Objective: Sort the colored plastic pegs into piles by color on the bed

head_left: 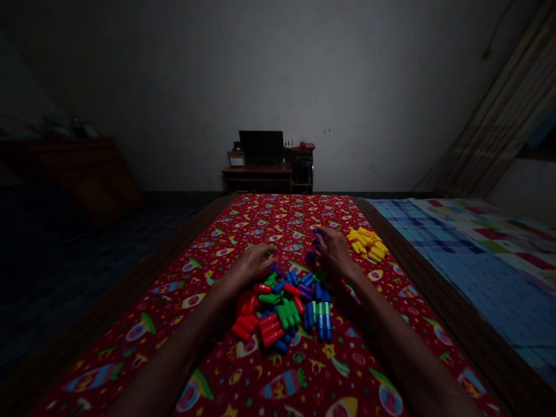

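Head cam: R hand (pixel 335 248) at purple plastic pcs (pixel 311 256), 1 o'clock off mixed pile (pixel 288 313), can't tell if pinching; L hand (pixel 252 265), 11 o'clock, fingers loosely spread. Step's prob. purple handling; next calls for precise fingertip control.

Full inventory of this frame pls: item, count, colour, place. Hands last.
mixed plastic pieces: many, red/green/blue/purple, heap at table centre
yellow pieces: many, yellow, pile right of right hand
purple pieces: a few, purple, at right hand
cloth: one, patterned red, on table
table: one, brown, centre
monitor: one, black, on desk
desk: one, brown, by far wall
wall: pale grey, back
bedding: blue checks plus multicolour patches, right
curtain: pale, far right
cabinet: one, brown, left; items on top too dark to count
left hand: one, above heap's left
right hand: one, beside purple pieces
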{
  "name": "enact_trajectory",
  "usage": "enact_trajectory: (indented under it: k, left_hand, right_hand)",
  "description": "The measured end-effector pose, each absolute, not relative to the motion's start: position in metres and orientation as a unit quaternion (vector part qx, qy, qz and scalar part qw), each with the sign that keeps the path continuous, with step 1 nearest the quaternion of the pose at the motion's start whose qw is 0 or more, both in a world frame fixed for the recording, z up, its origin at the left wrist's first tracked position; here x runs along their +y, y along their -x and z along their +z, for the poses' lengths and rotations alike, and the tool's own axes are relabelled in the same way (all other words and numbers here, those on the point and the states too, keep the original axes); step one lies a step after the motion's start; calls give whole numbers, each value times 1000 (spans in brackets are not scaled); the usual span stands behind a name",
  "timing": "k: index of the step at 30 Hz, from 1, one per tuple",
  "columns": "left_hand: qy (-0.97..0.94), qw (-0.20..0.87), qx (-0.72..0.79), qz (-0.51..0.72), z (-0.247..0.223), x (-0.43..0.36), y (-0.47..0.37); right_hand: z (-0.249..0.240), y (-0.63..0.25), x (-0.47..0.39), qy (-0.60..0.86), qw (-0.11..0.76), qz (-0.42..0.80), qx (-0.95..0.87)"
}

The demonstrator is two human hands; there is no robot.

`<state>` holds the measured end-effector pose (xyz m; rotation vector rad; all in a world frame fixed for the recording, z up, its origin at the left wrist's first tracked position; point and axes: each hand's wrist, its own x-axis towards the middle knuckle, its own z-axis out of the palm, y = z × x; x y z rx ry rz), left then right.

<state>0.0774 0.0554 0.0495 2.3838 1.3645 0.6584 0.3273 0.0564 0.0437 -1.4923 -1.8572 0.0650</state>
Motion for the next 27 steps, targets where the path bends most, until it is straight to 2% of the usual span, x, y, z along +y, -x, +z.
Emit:
enact_trajectory:
  k: [4,7,9,11,15,18,22,27]
  left_hand:
    - [-854,144,486,116,41,54,-63]
    - [-845,132,506,109,33,54,-65]
    - [-842,128,509,122,30,56,-68]
    - [-839,125,509,145,30,58,-70]
    - [-810,146,535,191,43,59,-76]
    - [-778,187,535,270,54,53,-85]
    - [-773,226,481,345,61,40,-99]
    - [-787,214,455,358,56,40,-102]
  right_hand:
    - [38,-359,66,631,299,-33,-715]
    - [32,-367,66,651,234,-14,-722]
    - [32,-369,65,644,220,11,-733]
    - [34,-369,66,627,241,15,-741]
    - [41,-358,66,593,337,-6,-731]
    - [45,-331,59,522,385,76,-758]
    - [48,-290,42,416,350,204,-814]
    - [52,-297,44,447,337,193,-806]
